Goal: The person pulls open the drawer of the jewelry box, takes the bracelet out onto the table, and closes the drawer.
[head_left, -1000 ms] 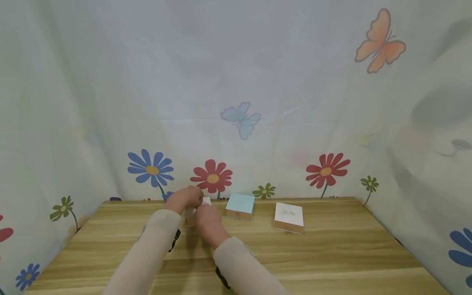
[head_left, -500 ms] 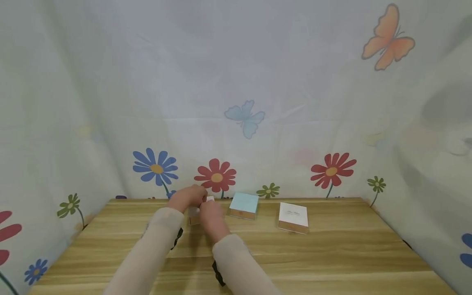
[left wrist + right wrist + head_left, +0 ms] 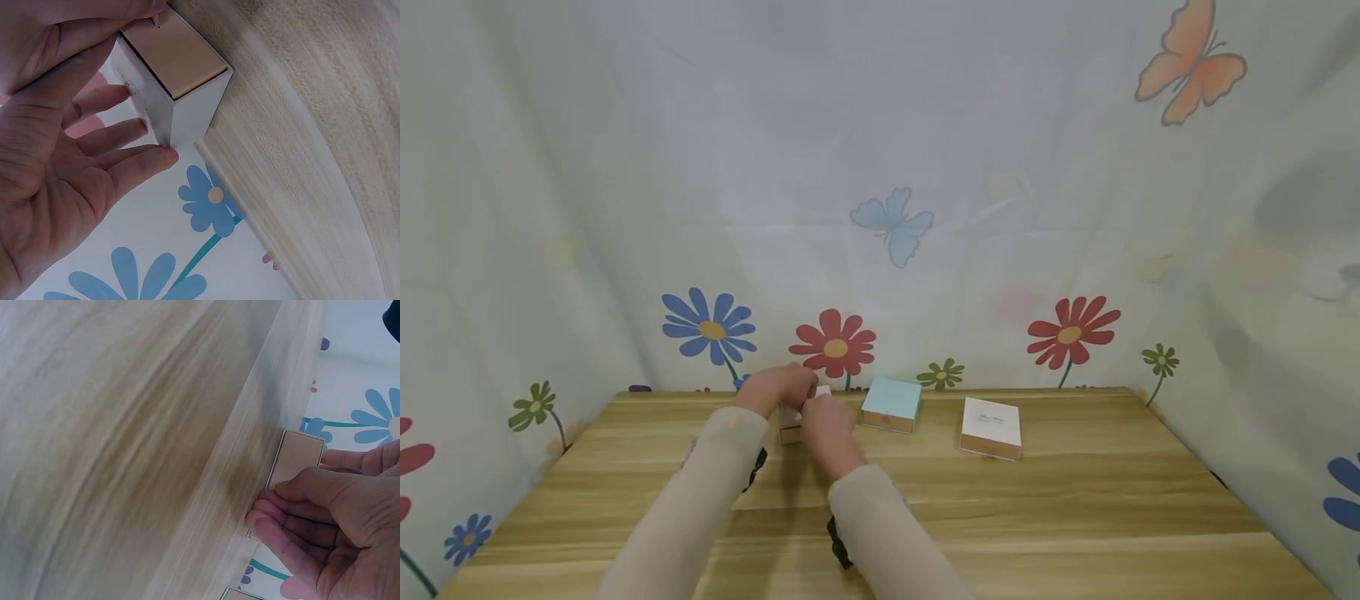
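A small white box (image 3: 190, 122) with a tan side stands at the table's back left, partly hidden behind both hands in the head view. My left hand (image 3: 778, 387) is bent over it. In the left wrist view, that hand's lower fingers (image 3: 140, 162) reach along the printed white face, while its thumb side overlaps the other hand at the tan edge. My right hand (image 3: 829, 429) works at the front. In the right wrist view, its thumb lies against the tan side (image 3: 302, 453) and its other fingers curl in beside it. What the pinching fingertips hold is hidden.
Right of the hands stands a light blue box (image 3: 892, 400) with a tan side. Farther right is another white box (image 3: 991, 423) with small print on top. A wood-grain table (image 3: 1075, 517) bears them, and a flowered curtain (image 3: 970, 292) hangs behind its back edge.
Both hands stay at the left box with only slight finger movement. The head view has shifted a little; the two boxes on the right stay in place on the table.
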`<state>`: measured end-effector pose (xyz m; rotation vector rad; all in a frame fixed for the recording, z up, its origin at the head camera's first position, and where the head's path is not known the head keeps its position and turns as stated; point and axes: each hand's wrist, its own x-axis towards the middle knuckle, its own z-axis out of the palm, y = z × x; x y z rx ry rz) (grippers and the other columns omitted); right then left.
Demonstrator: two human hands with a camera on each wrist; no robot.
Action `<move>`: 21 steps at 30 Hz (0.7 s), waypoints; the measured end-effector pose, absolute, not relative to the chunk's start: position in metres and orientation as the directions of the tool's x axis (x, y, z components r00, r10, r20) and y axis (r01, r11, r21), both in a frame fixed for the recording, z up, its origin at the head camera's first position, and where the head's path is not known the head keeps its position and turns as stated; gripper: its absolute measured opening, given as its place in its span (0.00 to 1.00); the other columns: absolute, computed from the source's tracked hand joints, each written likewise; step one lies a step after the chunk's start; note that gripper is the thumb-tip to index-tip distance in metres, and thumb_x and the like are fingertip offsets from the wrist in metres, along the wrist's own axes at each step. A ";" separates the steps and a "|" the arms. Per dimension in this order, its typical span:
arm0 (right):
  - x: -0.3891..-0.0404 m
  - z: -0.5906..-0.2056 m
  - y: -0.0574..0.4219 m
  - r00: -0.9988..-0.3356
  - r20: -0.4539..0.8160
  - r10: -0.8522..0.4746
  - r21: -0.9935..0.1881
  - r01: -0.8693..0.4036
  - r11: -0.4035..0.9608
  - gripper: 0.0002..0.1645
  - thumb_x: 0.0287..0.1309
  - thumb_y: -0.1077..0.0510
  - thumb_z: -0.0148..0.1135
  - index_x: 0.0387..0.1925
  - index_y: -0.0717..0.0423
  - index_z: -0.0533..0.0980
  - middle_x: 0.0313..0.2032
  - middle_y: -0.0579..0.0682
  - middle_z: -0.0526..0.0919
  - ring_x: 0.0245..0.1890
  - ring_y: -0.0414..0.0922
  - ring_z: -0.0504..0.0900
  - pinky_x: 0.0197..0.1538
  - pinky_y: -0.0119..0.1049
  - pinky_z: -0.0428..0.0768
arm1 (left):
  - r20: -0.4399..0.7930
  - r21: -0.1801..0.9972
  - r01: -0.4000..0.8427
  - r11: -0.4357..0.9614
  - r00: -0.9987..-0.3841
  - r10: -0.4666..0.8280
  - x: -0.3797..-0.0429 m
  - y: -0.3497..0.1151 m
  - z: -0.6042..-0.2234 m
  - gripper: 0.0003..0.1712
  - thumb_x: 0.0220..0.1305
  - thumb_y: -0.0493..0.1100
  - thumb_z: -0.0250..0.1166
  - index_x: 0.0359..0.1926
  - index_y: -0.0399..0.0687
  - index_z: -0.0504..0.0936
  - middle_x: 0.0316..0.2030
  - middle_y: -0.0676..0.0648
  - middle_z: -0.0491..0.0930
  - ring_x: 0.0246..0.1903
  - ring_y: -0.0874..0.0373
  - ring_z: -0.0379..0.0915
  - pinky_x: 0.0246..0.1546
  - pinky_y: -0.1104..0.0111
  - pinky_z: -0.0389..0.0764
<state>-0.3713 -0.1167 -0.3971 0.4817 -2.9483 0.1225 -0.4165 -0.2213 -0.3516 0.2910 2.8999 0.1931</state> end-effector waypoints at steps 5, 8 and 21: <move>-0.369 -0.397 -0.118 -0.937 0.152 -0.316 -0.050 -0.326 0.944 0.12 0.73 0.52 0.58 0.43 0.50 0.85 0.39 0.48 0.85 0.36 0.44 0.85 0.31 0.39 0.82 | -0.196 0.163 0.190 0.968 -0.955 0.221 -0.413 -0.221 -0.351 0.01 0.67 0.35 0.63 0.37 0.43 0.79 0.30 0.47 0.76 0.32 0.53 0.72 0.33 0.64 0.73; -0.368 -0.396 -0.117 -0.937 0.149 -0.316 -0.053 -0.326 0.944 0.12 0.73 0.52 0.58 0.44 0.51 0.85 0.39 0.48 0.85 0.35 0.44 0.85 0.30 0.39 0.82 | -0.178 0.159 0.210 0.965 -0.955 0.238 -0.409 -0.219 -0.349 0.01 0.68 0.34 0.61 0.36 0.43 0.79 0.29 0.47 0.75 0.31 0.53 0.71 0.32 0.64 0.71; -0.371 -0.399 -0.114 -0.907 0.154 -0.392 -0.032 -0.401 0.916 0.11 0.69 0.51 0.63 0.36 0.53 0.83 0.34 0.50 0.85 0.31 0.45 0.84 0.29 0.38 0.82 | -0.181 0.133 0.207 0.969 -0.956 0.229 -0.408 -0.222 -0.349 0.04 0.68 0.35 0.64 0.35 0.47 0.78 0.30 0.48 0.75 0.31 0.54 0.71 0.33 0.64 0.72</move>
